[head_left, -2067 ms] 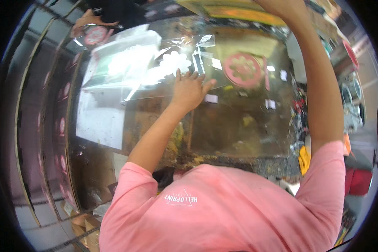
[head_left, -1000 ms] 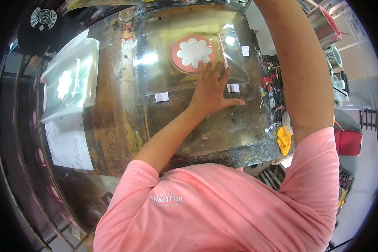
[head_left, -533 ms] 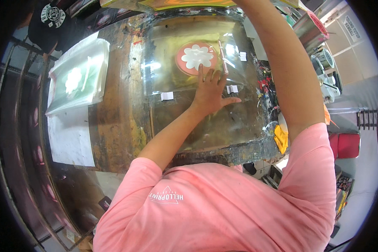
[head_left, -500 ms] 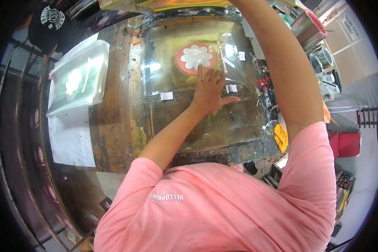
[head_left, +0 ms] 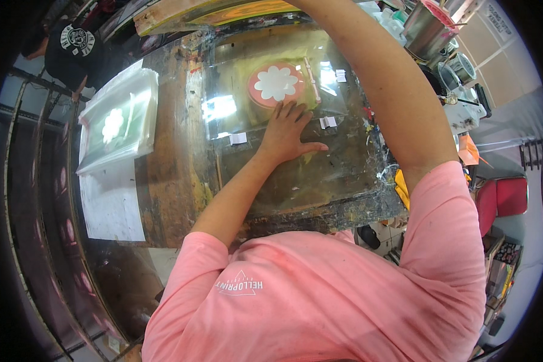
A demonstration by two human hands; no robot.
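Note:
My left hand [head_left: 286, 134] lies flat with its fingers spread, at the near edge of a clear plastic sheet [head_left: 229, 123] on the worktable. Just beyond my fingertips, a pink disc with a white flower shape [head_left: 276, 83] shows on the sheet, and a narrow pink-and-white strip [head_left: 312, 79] runs to its right. Small white tabs [head_left: 238, 139] sit around the sheet's near side. My right arm reaches far forward past the upper edge, so that hand is out of sight. Near it, at the far side, a yellow-edged printing frame [head_left: 217, 17] stands raised.
A stack of clear printed plastic sheets [head_left: 140, 114] rests on white paper [head_left: 111, 208] at the left. Metal racks [head_left: 39, 199] stand beyond it, with a person in black [head_left: 72, 51] behind. Cans [head_left: 425, 33] and tubs crowd the right, near a yellow cloth [head_left: 402, 188] and red chair [head_left: 511, 196].
My left hand has drawn back slightly, and its fingertips have come off the white flower. My right arm has swung a little leftward at the far side. The view has shifted slightly.

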